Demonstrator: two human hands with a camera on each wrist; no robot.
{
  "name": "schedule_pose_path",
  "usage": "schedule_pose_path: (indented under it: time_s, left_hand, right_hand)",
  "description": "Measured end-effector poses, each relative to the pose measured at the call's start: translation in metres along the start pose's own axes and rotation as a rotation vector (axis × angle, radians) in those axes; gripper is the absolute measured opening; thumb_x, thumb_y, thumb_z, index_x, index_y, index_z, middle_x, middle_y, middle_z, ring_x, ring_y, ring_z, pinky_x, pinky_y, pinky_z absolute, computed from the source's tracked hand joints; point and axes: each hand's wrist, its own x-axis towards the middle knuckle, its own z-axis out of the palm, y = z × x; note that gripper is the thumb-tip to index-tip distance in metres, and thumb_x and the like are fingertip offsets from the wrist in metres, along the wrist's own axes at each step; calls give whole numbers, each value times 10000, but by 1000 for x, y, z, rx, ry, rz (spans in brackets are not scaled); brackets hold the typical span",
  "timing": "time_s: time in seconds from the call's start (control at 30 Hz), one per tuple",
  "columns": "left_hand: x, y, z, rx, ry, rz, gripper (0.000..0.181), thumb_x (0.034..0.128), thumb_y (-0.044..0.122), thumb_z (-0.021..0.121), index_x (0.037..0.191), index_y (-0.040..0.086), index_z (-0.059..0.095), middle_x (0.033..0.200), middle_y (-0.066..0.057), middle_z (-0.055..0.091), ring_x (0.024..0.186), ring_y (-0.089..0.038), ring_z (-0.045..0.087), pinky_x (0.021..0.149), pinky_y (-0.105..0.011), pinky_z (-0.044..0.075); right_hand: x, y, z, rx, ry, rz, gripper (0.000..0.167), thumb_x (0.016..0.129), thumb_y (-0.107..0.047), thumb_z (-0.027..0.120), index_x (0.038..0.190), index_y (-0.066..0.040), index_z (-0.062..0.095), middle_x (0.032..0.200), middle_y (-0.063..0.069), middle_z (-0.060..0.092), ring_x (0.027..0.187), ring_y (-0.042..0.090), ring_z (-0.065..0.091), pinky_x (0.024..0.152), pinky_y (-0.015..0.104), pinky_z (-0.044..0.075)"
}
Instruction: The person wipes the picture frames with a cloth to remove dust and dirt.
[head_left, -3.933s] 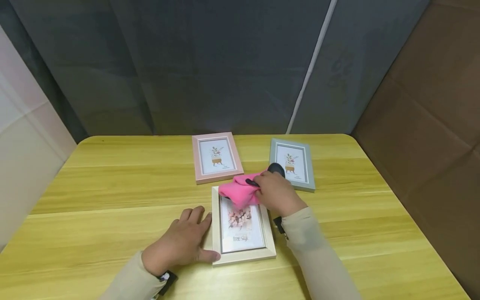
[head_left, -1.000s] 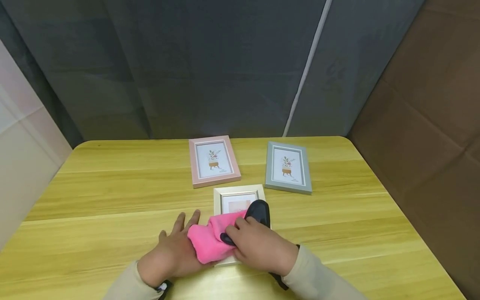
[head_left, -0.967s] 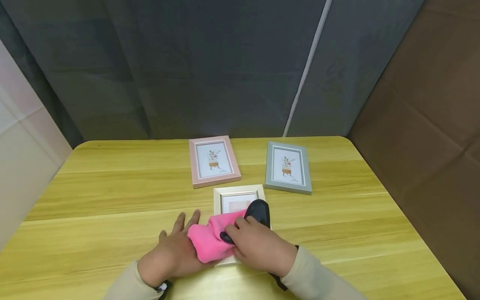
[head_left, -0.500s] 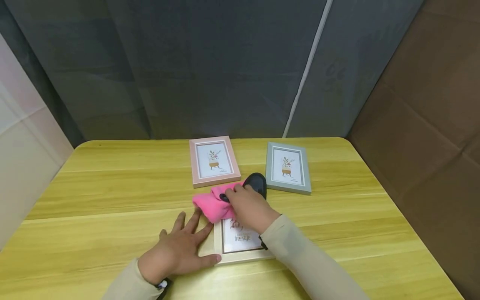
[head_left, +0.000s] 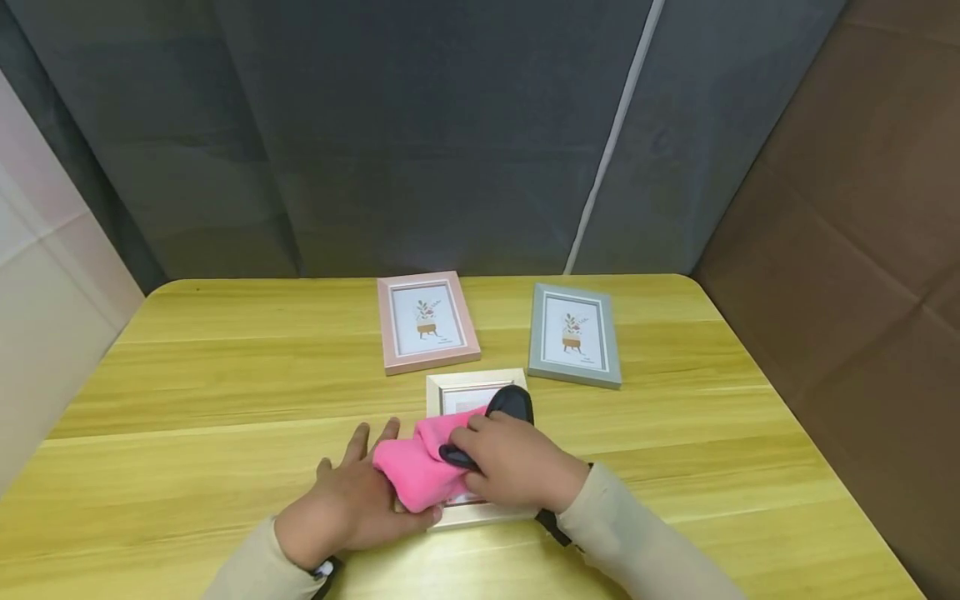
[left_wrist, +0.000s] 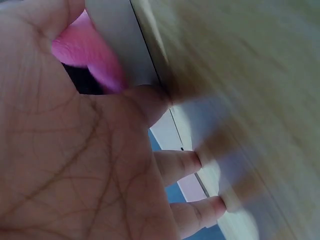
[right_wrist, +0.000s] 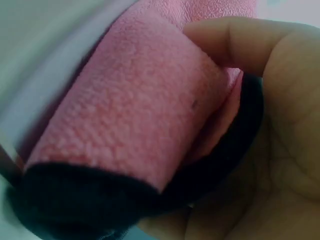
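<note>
A cream picture frame (head_left: 491, 514) lies flat near the table's front, its picture largely covered. Across its glass is a pink fleecy cloth (head_left: 420, 471) with black edging, bunched up. My right hand (head_left: 521, 462) pinches this cloth between thumb and curled fingers; the right wrist view shows the folded pink cloth (right_wrist: 125, 100) close up. My left hand (head_left: 356, 504), fingers spread, rests beside the frame's left side with the thumb at its lower left corner. The cloth overlaps part of that hand. In the left wrist view the left palm (left_wrist: 75, 150) faces the camera.
Behind the cream frame, a pink picture frame (head_left: 392, 333) lies to the left and a grey-green picture frame (head_left: 536, 342) to the right. The wood-patterned table (head_left: 225, 375) ends at a dark curtain (head_left: 420, 150). A brown cloth wall (head_left: 862, 208) stands on the right.
Over the last second my right hand has slid the cloth up to the cream frame's far end and back down over its middle. The left hand has stayed beside the frame.
</note>
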Motion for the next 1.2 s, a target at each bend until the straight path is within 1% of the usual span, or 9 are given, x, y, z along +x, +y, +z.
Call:
schedule_pose_path:
  time_s: [0.13, 0.27, 0.43, 0.63, 0.73, 0.87, 1.03, 1.13, 1.2]
  left_hand:
    - [0, 2, 1, 4, 2, -21, 973, 760, 869, 485, 1501, 239, 459, 1593, -176, 272, 1417, -521, 201, 880, -825, 286]
    - [-1, 2, 1, -7, 10, -13, 970, 771, 820, 545, 1501, 187, 456, 1590, -184, 273, 1415, -529, 199, 875, -829, 284]
    - [0, 1, 0, -12, -1, 22, 996, 784, 799, 556, 1491, 104, 459, 1580, -204, 286, 1409, -560, 167, 856, -855, 254]
    - [1, 2, -1, 19, -32, 33, 954, 791, 832, 494, 1508, 203, 451, 1598, -198, 246, 1416, -560, 141, 856, -864, 238]
    - [1, 2, 0, 19, -34, 27, 946, 792, 835, 489, 1508, 218, 452, 1612, -197, 204, 1421, -552, 134, 860, -862, 239]
    - [1, 1, 1, 16, -35, 23, 944, 794, 830, 493, 1502, 207, 462, 1605, -207, 217, 1419, -558, 132, 863, -863, 233]
    - [0, 2, 1, -7, -15, 10, 987, 785, 810, 540, 1481, 114, 476, 1577, -203, 293, 1410, -559, 162, 858, -860, 240]
    - [-1, 4, 2, -18, -3, -11, 989, 769, 837, 523, 1492, 164, 469, 1588, -181, 282, 1419, -533, 175, 873, -846, 255]
    - [-1, 5, 2, -18, 2, -21, 972, 759, 856, 506, 1496, 223, 468, 1599, -168, 262, 1426, -517, 179, 888, -836, 261]
  right_hand:
    - [-12, -8, 1, -7, 16, -34, 166, 857, -241, 678, 981, -156, 608, 825, -62, 531, 765, 108, 505, 810, 290, 452]
    - [-12, -12, 1, -24, 35, 21, 179, 862, -229, 681, 1012, -147, 627, 870, -35, 557, 788, 152, 516, 771, 298, 474]
    - [2, -6, -1, -48, 42, 124, 214, 892, -215, 687, 1089, -140, 653, 946, 0, 593, 833, 201, 556, 724, 320, 517]
    - [20, 8, -8, -11, 76, 237, 261, 929, -190, 692, 1177, -115, 660, 1038, 45, 640, 904, 225, 595, 787, 358, 548]
    - [25, 13, -7, 23, 81, 262, 255, 925, -178, 695, 1170, -114, 662, 1032, 48, 646, 888, 221, 596, 802, 363, 542]
    - [23, 13, -6, 21, 38, 234, 241, 913, -211, 704, 1134, -121, 668, 993, 27, 639, 879, 205, 595, 812, 357, 529]
    - [3, 0, -3, -56, 2, 88, 192, 896, -247, 699, 1042, -131, 653, 900, -4, 616, 836, 180, 583, 813, 333, 500]
    - [-10, -10, -2, -91, 7, 6, 160, 882, -241, 698, 983, -133, 636, 859, -21, 599, 802, 164, 566, 802, 314, 484]
    - [-16, -16, -2, -109, 17, -11, 153, 881, -239, 699, 972, -134, 636, 860, -24, 598, 790, 163, 556, 783, 305, 485]
